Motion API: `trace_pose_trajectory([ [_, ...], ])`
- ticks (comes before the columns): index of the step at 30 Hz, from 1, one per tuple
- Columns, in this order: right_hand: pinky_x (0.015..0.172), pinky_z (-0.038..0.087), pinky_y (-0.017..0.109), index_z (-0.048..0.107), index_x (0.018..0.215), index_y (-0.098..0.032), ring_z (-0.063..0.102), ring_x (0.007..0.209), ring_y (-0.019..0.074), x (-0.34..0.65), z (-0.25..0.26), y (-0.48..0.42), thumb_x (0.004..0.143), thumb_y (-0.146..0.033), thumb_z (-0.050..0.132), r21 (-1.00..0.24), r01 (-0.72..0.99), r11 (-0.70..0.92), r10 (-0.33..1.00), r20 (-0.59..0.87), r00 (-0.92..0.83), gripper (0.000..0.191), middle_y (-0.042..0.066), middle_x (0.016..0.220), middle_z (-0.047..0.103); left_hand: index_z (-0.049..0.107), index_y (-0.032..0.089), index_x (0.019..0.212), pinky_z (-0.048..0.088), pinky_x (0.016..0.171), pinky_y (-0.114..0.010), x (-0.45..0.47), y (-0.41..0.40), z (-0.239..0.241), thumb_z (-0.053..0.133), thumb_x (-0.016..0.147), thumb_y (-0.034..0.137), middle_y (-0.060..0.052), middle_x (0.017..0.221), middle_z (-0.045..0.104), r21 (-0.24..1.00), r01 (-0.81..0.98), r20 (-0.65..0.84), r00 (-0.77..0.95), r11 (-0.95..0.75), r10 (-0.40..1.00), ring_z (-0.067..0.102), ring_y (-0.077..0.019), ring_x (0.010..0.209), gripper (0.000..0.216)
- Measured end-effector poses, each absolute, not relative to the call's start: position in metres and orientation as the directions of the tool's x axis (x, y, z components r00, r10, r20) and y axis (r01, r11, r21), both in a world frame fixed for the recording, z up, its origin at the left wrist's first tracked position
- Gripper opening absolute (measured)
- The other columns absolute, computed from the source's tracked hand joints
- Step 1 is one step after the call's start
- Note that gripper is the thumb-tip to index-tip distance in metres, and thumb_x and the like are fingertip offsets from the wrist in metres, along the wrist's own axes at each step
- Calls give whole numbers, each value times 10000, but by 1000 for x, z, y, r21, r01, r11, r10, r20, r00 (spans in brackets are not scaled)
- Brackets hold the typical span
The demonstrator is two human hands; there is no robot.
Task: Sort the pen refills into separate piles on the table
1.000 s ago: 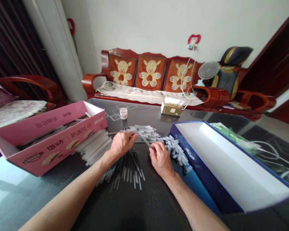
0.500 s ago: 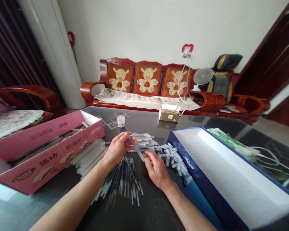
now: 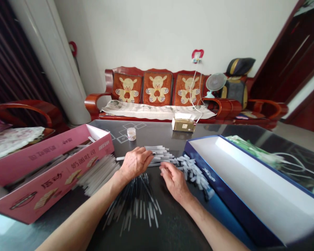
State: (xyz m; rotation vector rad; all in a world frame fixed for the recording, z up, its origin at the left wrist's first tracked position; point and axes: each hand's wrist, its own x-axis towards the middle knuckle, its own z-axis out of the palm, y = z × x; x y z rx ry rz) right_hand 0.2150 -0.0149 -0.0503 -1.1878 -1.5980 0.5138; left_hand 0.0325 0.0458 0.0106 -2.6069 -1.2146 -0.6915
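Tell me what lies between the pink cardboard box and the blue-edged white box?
Head view: left hand, right hand, pale plastic tubes, dark thin rods, small white caps.

You have a narrow lane - the pink carton [image 3: 49,167] walls it on your left, the blue box [image 3: 251,188] on your right. Between them lie white tubes [image 3: 99,170] against the carton, dark refills [image 3: 140,198] just behind your left hand [image 3: 135,162], and small caps [image 3: 195,171] beside the blue box. The tabletop [image 3: 172,230] is bare close to you, and again beyond, around the small jar [image 3: 131,133] and tissue box [image 3: 183,124].
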Motion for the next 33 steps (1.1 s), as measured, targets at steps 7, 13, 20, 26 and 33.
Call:
trace_pose_trajectory([
  [7,541,536,264,661,923,-199,673,682,191,188,-41,16,849,-435,544,-921,213,327,914,366,176,274,47,764,697,600,191,953,427,661,-279,33,47,-5,391,944,339,-42,795,641,-29,699,494,631,-714,598,576,-193,776,257],
  [13,465,478,221,646,864,-192,605,579,144,186,-49,20,793,-465,623,-978,3,211,961,208,182,284,0,661,644,561,182,929,445,662,-280,34,50,-13,456,912,282,-34,806,654,-2,667,543,626,-745,560,591,-192,785,146],
  [20,488,443,232,658,795,-202,563,555,128,186,-52,27,755,-469,664,-970,-144,194,963,160,219,270,-19,644,643,575,180,892,436,664,-273,34,52,-7,429,935,292,-34,809,632,-39,688,545,622,-724,562,570,-183,788,189],
  [26,519,435,232,663,746,-189,544,552,110,187,-50,28,700,-448,727,-948,-287,140,975,81,208,271,-12,658,658,590,196,868,418,655,-282,38,49,-13,425,940,282,-18,763,610,-94,721,570,604,-686,557,554,-179,738,200],
  [33,496,405,222,661,721,-182,512,526,95,187,-49,29,688,-454,739,-928,-364,81,988,26,155,285,-3,663,663,576,206,880,396,598,-274,40,44,-15,394,947,259,-14,754,615,-98,742,523,605,-663,600,576,-177,728,201],
])
